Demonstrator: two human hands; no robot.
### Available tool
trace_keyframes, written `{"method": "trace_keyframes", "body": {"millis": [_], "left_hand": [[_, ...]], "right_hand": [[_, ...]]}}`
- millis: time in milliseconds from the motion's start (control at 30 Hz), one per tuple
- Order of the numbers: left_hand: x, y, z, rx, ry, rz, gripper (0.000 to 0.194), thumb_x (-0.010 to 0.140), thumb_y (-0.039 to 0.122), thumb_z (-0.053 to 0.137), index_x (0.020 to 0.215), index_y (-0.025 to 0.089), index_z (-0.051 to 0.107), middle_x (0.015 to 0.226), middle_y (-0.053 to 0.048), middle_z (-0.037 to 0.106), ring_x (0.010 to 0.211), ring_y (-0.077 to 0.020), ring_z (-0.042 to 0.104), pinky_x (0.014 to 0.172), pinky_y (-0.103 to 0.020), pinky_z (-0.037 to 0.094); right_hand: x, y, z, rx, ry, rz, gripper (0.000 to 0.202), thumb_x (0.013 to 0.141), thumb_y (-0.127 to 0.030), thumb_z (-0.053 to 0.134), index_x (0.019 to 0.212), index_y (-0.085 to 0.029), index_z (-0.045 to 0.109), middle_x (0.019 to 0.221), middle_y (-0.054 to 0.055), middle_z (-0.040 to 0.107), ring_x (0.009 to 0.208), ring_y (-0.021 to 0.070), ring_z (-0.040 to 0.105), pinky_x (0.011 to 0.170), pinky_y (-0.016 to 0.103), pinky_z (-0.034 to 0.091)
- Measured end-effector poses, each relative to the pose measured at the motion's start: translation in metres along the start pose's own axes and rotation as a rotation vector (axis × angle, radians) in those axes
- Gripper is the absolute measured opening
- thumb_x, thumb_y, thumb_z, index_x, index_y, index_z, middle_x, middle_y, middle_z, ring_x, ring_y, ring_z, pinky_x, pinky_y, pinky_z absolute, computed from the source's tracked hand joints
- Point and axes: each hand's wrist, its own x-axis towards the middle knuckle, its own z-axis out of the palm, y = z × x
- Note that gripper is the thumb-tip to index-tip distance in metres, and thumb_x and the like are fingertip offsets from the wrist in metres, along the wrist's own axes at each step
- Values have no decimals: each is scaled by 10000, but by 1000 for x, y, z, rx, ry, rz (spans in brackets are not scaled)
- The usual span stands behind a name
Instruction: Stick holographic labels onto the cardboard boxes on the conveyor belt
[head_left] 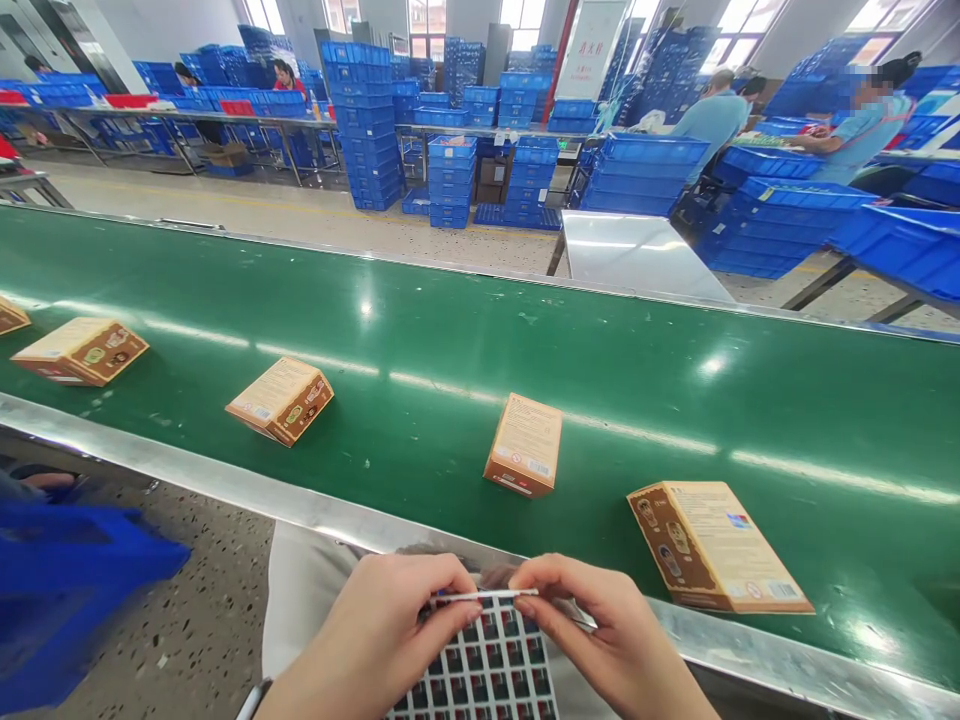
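Note:
My left hand [405, 610] and my right hand [589, 620] pinch the two ends of a thin white flat piece [496, 594], seen edge-on, so its kind cannot be made out. Both thumbs press from below against the curled fingers. Under the piece, close to my lap, is a white grid tray [480, 690] with dark and reddish bits showing in its square cells. A brown and cream box [731, 560] lies beyond my right hand on the green conveyor belt [420, 480]. Another such box [525, 445] lies ahead of my hands.
More boxes [281, 400] are spaced along the belt to the left. The belt's metal edge [352, 515] runs just in front of me. A blue plastic item [75, 590] is at lower left. Beyond the belt stand a metal table [630, 245], stacked blue crates [367, 130] and several people.

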Motion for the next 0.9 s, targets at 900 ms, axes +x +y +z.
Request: {"method": "trace_keyframes", "body": {"millis": [900], "left_hand": [[3,2,1,81,-47,-13,240,956,252,523,765,215,664,696,31,691,599,-140,574,586,-218,356]], "right_hand": [[-3,-7,-5,-390,271,-392,212,953,-102,596,1084,-250,673,993,58,759,885,212,732,789,297,611]]}}
